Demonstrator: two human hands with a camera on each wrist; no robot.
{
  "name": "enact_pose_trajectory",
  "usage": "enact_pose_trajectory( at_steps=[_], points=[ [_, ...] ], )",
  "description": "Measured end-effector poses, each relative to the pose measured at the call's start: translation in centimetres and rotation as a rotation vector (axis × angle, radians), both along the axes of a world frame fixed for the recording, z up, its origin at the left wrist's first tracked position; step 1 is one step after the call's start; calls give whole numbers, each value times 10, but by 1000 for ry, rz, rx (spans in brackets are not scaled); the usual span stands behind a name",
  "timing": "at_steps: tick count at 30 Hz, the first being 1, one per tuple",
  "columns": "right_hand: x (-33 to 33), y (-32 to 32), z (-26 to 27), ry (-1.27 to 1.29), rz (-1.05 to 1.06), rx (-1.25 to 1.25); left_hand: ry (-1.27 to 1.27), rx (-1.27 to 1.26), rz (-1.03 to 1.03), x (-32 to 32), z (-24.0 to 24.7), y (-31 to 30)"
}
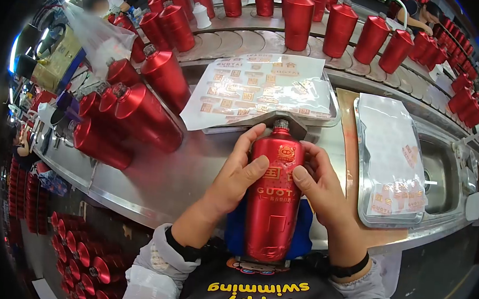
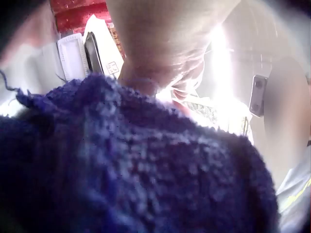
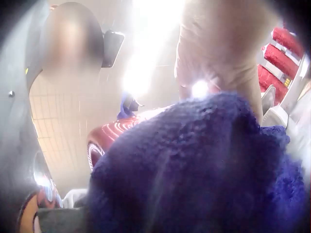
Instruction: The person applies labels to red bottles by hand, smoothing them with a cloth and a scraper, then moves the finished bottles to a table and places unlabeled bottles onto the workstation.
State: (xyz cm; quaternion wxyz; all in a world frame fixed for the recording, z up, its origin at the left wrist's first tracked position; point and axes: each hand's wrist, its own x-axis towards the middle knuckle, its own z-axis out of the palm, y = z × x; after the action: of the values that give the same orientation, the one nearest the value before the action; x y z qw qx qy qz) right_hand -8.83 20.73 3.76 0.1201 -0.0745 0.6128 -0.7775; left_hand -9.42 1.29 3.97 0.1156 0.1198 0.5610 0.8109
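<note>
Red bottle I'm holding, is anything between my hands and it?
Nothing visible. The left hand and right hand both grip the red bottle directly, thumbs on its front. The blue cloth lies under the bottle, not between.

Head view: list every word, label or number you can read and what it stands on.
"happy swimming": yellow, upside down in view, on the dark apron.
"GUOT...": on the red bottle, the rest hidden behind the right hand.
"GUOTAI": faint, on the label sheet.
Smaller print on bottle and sheets: too small to read.
Wrist views: none.
</note>
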Motion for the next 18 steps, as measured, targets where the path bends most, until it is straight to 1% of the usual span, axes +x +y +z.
enact_pose_trajectory(
  at_steps=[4, 7, 10, 14, 16, 18],
  points=[
    [-1, 1, -3, -5, 5, 3, -17, -12, 10, 1, -1, 2],
    [1, 6, 0, -132, 28, -64, -12, 20, -5, 1, -1, 1],
    [0, 2, -8, -23, 17, -62, -7, -10, -10, 2, -2, 2],
    [0, 3, -2, -69, 34, -75, 28, -48, 4, 1, -5, 4],
    [0, 5, 0, -110, 44, -83, 12, -23, -1, 1, -4, 3],
    [-1, 1, 1, -53, 19, -27, 0, -9, -8, 1, -3, 3]
  ],
)
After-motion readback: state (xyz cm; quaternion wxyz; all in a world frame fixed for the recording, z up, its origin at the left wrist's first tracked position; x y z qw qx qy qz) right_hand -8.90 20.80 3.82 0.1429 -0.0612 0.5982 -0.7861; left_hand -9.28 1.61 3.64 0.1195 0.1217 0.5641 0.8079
